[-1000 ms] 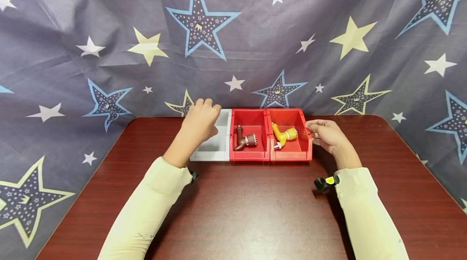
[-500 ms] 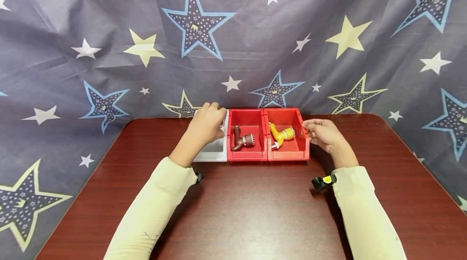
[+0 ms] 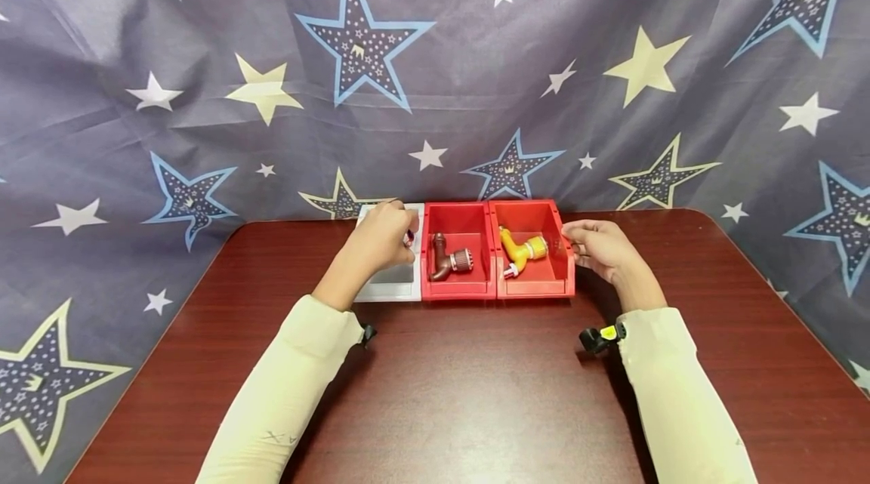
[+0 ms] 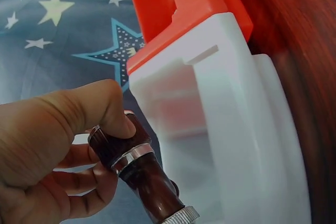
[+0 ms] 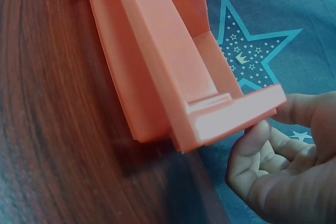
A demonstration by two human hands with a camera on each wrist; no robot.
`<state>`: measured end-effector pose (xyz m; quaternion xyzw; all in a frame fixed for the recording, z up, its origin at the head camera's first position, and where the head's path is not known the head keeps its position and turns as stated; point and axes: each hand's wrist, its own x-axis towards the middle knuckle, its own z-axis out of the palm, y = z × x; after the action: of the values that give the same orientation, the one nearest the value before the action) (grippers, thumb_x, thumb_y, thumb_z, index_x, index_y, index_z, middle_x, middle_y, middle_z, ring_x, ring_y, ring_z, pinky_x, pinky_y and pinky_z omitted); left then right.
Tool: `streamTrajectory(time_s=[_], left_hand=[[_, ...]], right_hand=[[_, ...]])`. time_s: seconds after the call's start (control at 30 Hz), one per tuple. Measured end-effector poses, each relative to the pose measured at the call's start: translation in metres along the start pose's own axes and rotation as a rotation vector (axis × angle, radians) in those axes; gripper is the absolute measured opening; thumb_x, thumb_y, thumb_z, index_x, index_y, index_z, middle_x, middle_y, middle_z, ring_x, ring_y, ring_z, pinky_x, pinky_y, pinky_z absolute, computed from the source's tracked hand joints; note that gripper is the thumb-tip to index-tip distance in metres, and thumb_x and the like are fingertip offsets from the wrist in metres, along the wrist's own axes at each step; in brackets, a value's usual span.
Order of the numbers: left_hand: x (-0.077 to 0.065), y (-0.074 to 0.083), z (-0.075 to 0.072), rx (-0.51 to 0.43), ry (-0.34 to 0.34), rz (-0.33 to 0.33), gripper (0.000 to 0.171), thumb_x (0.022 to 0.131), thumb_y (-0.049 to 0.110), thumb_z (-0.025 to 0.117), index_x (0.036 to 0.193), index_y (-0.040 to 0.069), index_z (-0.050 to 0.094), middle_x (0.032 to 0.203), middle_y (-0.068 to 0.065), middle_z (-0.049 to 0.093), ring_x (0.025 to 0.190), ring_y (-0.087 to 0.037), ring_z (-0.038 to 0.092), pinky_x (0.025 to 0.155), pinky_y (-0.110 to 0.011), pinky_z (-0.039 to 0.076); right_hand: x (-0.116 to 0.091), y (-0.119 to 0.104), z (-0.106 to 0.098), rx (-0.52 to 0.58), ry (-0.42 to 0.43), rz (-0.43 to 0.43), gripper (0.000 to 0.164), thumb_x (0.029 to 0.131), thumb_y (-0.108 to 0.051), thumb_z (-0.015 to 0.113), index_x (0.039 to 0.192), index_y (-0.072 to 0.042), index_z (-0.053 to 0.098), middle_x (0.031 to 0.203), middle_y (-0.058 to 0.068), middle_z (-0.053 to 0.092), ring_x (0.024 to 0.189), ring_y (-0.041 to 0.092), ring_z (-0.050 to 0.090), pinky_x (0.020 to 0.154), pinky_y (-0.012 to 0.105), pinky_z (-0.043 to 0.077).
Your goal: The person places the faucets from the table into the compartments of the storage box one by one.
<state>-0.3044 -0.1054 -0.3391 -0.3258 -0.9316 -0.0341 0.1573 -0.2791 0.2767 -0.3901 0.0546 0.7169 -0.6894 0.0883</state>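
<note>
My left hand [image 3: 383,236] is over the grey-white bin [image 3: 387,292]. Between its thumb and curled fingers it grips a dark brown tap [image 4: 155,190] by the ribbed knob end. The left wrist view shows the tap's silver collar and metal-tipped end slanting down beside the bin's opening; in the head view the hand covers most of it. My right hand [image 3: 601,248] pinches the outer side rim of the right-hand red bin [image 3: 537,289] with thumb and fingertips. That bin holds a yellow tap [image 3: 522,250]. Another brown tap [image 3: 448,257] lies in the middle red bin [image 3: 462,291].
The three bins stand side by side near the back edge of a dark reddish wooden table [image 3: 476,386]. Behind it hangs a grey cloth [image 3: 469,76] printed with stars. Black wrist cameras sit at both cuffs, the right one [image 3: 600,339] low over the table.
My left hand has turned and lowered slightly over the grey-white bin, and a bit of the tap now shows at its fingertips. The right hand keeps its hold. The head view has shifted a little.
</note>
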Motion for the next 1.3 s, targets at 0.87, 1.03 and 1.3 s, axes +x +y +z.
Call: streamTrajectory(time_s=[0.87,1.03,1.3], left_hand=[[-0.001,-0.021,0.026,-0.129,-0.073,-0.094,0.031,0.061,0.015,0.083,0.088,0.008,0.071,0.078,-0.004,0.066,0.080,-0.027,0.063,0.074,-0.043,0.052],[-0.001,-0.025,0.034,-0.135,-0.076,-0.104,0.031,0.060,0.015,0.084,0.087,0.008,0.070,0.077,-0.003,0.067,0.079,-0.027,0.063,0.074,-0.046,0.051],[-0.001,-0.027,0.039,-0.133,-0.119,-0.125,0.030,0.061,0.016,0.083,0.085,0.008,0.068,0.076,-0.003,0.066,0.075,-0.026,0.062,0.072,-0.045,0.051]], right_hand=[[0.002,0.000,-0.001,-0.006,0.022,0.008,0.033,0.105,-0.012,0.053,0.130,0.009,0.051,0.086,-0.003,0.066,0.067,0.008,0.059,0.066,0.023,0.056],[0.003,0.001,-0.001,-0.011,0.024,0.013,0.034,0.105,-0.013,0.054,0.131,0.009,0.051,0.087,-0.003,0.066,0.068,0.008,0.058,0.066,0.023,0.055],[0.002,0.001,-0.001,-0.016,0.026,0.011,0.035,0.105,-0.013,0.053,0.132,0.009,0.050,0.086,-0.003,0.066,0.067,0.008,0.059,0.067,0.023,0.055]])
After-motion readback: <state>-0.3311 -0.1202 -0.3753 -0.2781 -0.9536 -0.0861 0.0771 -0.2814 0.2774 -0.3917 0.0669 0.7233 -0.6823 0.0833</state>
